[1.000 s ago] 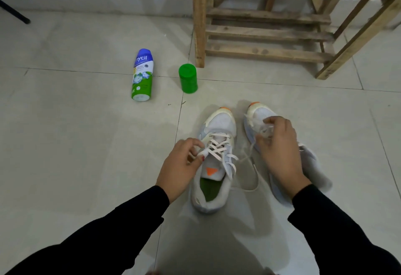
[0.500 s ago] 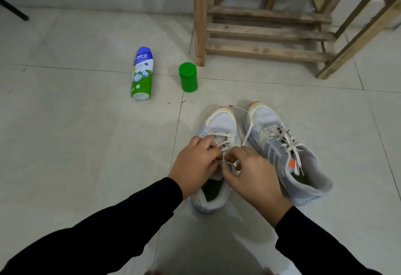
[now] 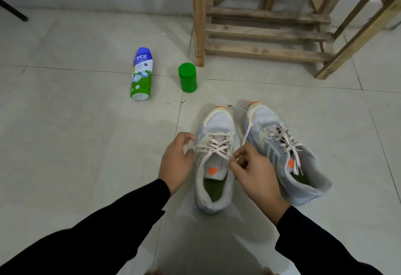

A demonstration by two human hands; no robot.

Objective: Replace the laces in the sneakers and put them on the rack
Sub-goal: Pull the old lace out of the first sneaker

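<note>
Two grey-white sneakers with orange toe tips stand side by side on the tiled floor. The left sneaker (image 3: 217, 127) carries a cream lace (image 3: 213, 146) crossed over its tongue. My left hand (image 3: 176, 157) pinches the lace end at the shoe's left side. My right hand (image 3: 253, 170) pinches the other end at the right side, and that end runs up between the shoes toward the toes. The right sneaker (image 3: 282, 151) is laced, tilted outward, and no hand touches it. The wooden rack (image 3: 267, 34) stands beyond the shoes.
A blue-and-green powder bottle (image 3: 141, 74) lies on the floor at the left. A green cap (image 3: 187, 77) stands by the rack's front left leg. A dark tripod leg (image 3: 13, 11) reaches in at the far left. A wall runs behind the rack.
A second ago my right hand was on the right sneaker; it came over to the left one. My hands met over its laces and have now drawn apart, each holding a lace end.
</note>
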